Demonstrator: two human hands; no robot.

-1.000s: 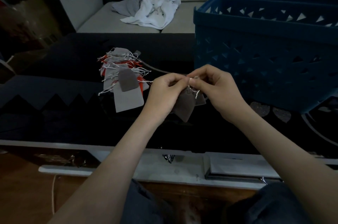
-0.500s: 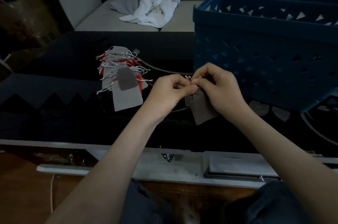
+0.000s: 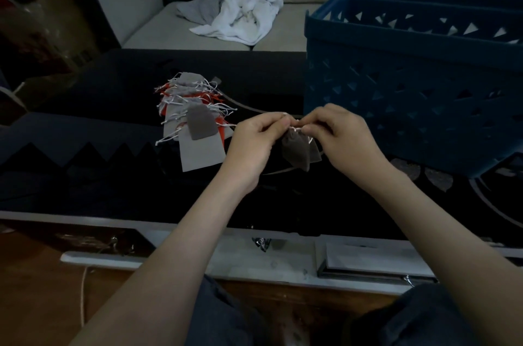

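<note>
Left hand (image 3: 256,144) and right hand (image 3: 343,137) pinch white drawstrings of small grey pouch (image 3: 297,152) (hanging between them) above worktop (image 3: 113,181) middle. Pouch pile (image 3: 195,122) just left; blue basket (image 3: 410,85) at right edge.

Dim light. A pale sofa (image 3: 285,34) with crumpled white and grey cloths (image 3: 240,17) on its seat stands behind a dark table (image 3: 99,181). What may be a cardboard box (image 3: 48,31) sits left; wooden floor (image 3: 31,303) below.
</note>
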